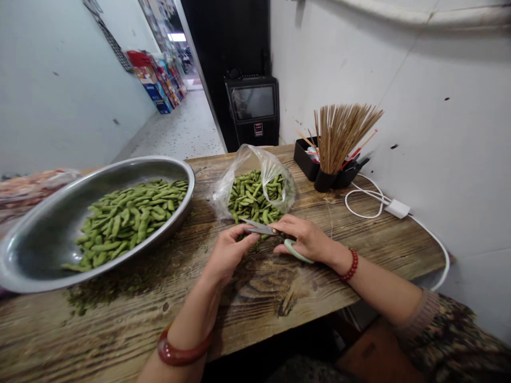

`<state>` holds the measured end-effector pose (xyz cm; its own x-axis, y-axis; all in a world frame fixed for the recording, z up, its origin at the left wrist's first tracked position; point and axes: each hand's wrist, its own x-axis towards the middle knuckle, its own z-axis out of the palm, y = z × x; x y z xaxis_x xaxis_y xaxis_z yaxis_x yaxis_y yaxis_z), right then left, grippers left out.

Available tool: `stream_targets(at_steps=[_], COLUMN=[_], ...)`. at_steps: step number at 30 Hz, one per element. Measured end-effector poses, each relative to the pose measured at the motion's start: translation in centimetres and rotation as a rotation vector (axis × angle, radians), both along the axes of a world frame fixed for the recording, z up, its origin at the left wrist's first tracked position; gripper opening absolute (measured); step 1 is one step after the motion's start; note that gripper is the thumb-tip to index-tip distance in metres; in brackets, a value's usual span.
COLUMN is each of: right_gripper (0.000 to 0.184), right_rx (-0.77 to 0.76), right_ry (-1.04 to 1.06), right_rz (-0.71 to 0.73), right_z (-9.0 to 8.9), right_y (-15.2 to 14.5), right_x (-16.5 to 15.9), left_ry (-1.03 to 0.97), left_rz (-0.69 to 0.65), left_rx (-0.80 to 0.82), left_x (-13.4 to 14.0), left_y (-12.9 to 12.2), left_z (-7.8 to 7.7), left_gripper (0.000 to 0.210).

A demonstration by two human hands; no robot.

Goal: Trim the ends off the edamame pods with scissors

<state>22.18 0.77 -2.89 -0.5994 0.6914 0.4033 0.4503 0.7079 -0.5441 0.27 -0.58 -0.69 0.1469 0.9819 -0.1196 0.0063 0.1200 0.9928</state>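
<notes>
My right hand (301,236) is closed around scissors (261,229) with pale green handles, their blades pointing left. The blades pass by the fingertips of my left hand (231,247), which are closed in a pinch; what lies between them is hidden. Just beyond both hands, a clear plastic bag (223,194) stands with its mouth toward me, full of green edamame pods (251,194). To the left, a large oval metal bowl (51,234) holds a heap of edamame pods (131,218).
Small green trimmings (115,284) litter the wooden table (255,314) beneath the bowl. A black holder (325,181) with thin brown sticks (341,135) stands near the wall, beside a white cable (363,215). Pinkish bagged items (35,186) lie behind the bowl. A black speaker-like box (253,109) stands beyond the table.
</notes>
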Motion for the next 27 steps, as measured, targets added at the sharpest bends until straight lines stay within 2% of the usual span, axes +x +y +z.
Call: stream_targets(at_steps=[4,11,22,27], right_gripper=[0.055,0.067,0.067,0.057], right_rx=[-0.004,-0.003,0.015,0.000], right_ry=[0.113,0.101,0.091,0.065], right_rz=[-0.056,-0.009,0.026,0.020], right_z=[0.00,0.14,0.43,0.55], right_y=[0.13,0.05,-0.18,-0.21], right_x=[-0.01,-0.33,-0.73,-0.49], left_ry=[-0.172,-0.287,-0.182,-0.175], left_rz=[0.056,0.080,0.006,0.011], left_rx=[-0.121,-0.140,-0.141,-0.142], left_x=[-0.41,-0.31,0.39,0.28], left_y=[0.17,0.20,-0.18,-0.13], left_z=[0.13,0.39,0.11,0.04], left_gripper=[0.025,0.025,0.019,0.020])
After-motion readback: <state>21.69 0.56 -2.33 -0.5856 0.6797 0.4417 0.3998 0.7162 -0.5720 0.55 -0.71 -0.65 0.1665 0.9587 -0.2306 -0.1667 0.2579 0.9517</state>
